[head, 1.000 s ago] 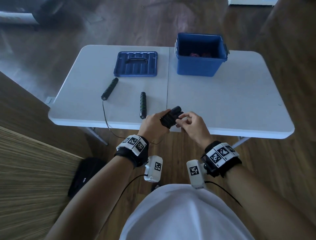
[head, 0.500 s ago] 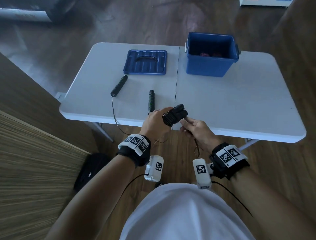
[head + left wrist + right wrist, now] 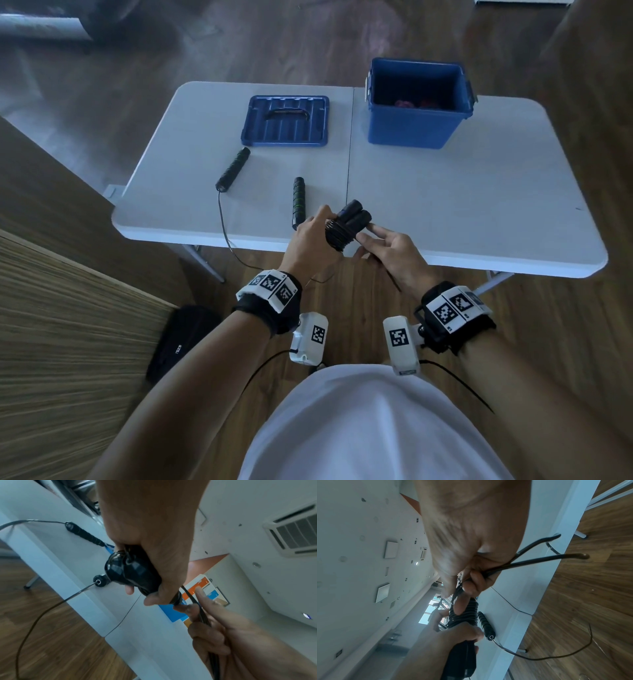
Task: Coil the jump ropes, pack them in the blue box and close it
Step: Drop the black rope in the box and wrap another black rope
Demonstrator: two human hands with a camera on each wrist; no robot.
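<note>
The left hand held a black jump rope just over the near edge of the white table. Its fingers were curled tight around the two handles, which sat side by side. The thin cord was wound around the handles in many rings. The right hand was right next to the bundle. Its thumb and bent fingers pinched a loose loop of the same cord, while one finger stuck out straight past the bundle.

A second jump rope was not coiled. One of its handles lay tilted near the left edge of the table. The other handle lay close to the near edge, just beside the left hand. Their thin cord hung down over the near edge toward the wood floor.

The blue box stood open at the far edge, right of the middle seam. Something reddish lay at its bottom, too dark to make out. The blue lid lay flat on the table at the far edge, left of the seam and apart from the box.
</note>
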